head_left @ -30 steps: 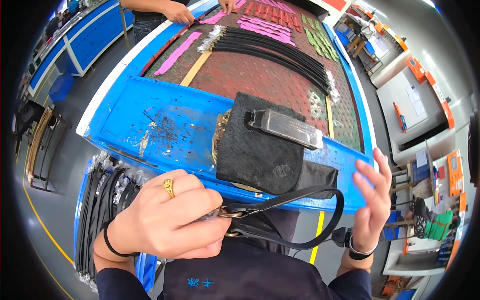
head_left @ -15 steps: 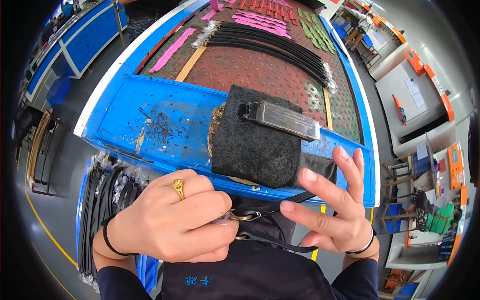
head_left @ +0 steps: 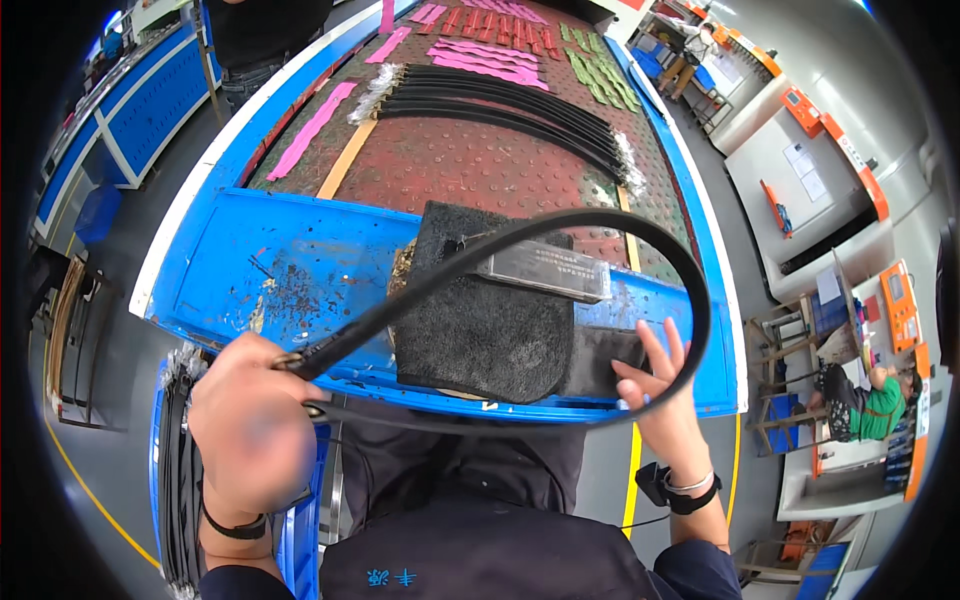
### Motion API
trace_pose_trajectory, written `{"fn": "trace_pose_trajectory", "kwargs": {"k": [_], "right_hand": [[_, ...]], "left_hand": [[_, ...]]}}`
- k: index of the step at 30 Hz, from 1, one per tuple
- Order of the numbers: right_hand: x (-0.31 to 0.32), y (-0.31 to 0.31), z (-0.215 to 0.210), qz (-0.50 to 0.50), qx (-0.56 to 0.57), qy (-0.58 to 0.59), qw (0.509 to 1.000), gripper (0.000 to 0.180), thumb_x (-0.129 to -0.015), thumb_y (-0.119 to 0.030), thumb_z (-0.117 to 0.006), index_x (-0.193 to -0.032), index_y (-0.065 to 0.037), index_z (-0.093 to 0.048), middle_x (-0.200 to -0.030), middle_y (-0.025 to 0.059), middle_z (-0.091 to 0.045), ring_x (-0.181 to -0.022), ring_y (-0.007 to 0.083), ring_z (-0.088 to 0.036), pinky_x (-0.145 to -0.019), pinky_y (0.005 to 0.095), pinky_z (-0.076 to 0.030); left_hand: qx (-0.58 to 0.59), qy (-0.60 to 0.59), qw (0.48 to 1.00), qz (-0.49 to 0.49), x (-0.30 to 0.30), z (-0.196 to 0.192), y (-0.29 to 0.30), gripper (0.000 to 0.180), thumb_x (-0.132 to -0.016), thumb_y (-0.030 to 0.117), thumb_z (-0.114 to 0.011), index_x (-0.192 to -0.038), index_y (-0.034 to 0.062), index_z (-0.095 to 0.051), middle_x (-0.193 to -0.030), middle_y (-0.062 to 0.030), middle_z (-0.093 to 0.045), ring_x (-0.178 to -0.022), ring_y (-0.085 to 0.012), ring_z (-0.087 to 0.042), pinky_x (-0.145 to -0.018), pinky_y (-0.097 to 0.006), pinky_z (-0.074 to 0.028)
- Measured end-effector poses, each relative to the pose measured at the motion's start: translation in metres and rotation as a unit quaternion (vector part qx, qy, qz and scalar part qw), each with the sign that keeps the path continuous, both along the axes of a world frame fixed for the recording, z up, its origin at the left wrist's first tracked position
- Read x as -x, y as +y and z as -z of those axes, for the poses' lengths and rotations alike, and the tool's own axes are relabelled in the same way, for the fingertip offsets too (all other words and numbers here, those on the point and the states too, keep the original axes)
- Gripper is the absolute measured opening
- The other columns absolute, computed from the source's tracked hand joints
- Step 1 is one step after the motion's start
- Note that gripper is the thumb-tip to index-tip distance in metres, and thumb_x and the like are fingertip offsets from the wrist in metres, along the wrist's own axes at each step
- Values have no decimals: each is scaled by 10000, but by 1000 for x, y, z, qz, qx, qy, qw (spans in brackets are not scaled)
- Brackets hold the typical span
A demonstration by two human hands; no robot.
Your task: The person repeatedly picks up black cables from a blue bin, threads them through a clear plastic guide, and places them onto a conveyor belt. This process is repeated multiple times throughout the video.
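A long black strap (head_left: pixel 690 290) with brass-coloured metal fittings arcs in a wide loop over the blue bench edge. My left hand (head_left: pixel 250 430) is closed on its two ends, with the fittings showing beside the fingers; part of this hand is blurred. At the loop's right side, my right hand (head_left: pixel 665 400) has its fingers apart and raised, and the strap passes across it. Its fingertips are near a dark flat piece (head_left: pixel 608 362) at the bench's front. Behind the strap lies a black fuzzy pad (head_left: pixel 480 340) with a clear plastic box (head_left: pixel 550 270) on it.
Several black straps with plastic-wrapped ends lie in a row (head_left: pixel 500 110) across wooden strips on the red studded bench top. Pink (head_left: pixel 310 130), red and green pieces lie farther back. More wrapped straps (head_left: pixel 180 470) hang at my left. Other people stand or sit beyond the bench.
My left hand has moved left with the strap ends. The strap has swung up into a wide loop above the pad. My right hand has shifted slightly left and down.
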State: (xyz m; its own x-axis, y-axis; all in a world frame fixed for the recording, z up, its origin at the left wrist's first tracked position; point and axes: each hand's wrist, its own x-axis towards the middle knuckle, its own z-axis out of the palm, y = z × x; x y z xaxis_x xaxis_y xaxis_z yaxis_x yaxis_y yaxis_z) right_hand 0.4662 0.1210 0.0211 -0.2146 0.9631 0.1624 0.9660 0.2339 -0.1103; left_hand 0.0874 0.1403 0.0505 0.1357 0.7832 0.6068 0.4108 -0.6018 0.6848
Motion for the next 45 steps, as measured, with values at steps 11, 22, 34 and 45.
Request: {"fn": "trace_pose_trajectory", "kwargs": {"k": [11,22,34,45], "right_hand": [[39,80,-29,-98,-2,175,980,599,-766,-180,-661,-1271,3,-395,-1243,192,-448,-1122,349,-462,-926,367,-392],[38,75,-27,-43,80,507,857,490,-689,-123,-730,-1101,-10,-491,-1053,85,-533,-970,158,-520,-818,295,-432],[-7,17,-51,-192,-42,841,503,542,-906,-375,-449,-1263,17,-339,-1240,217,-453,-1168,290,-461,-944,420,-436],[41,-6,-55,-150,-156,674,706,692,-768,-374,-608,-1275,-26,-290,-1138,181,-462,-1071,268,-488,-892,389,-434]], "left_hand": [[96,-171,980,-39,11,3,-4,221,-748,201,-627,-790,-12,-592,-708,-30,-468,-671,-111,-401,-598,-246,-295],[120,-294,947,-51,18,14,-1,143,-757,103,-608,-823,-18,-567,-793,-21,-471,-721,-82,-408,-636,-218,-306],[50,-142,988,-30,-6,-2,8,121,-696,47,-644,-799,-8,-612,-739,-50,-497,-681,-129,-447,-611,-246,-339],[-36,55,996,63,-51,-30,4,200,-620,31,-699,-806,37,-624,-730,-89,-502,-623,-213,-505,-527,-302,-377]]}}
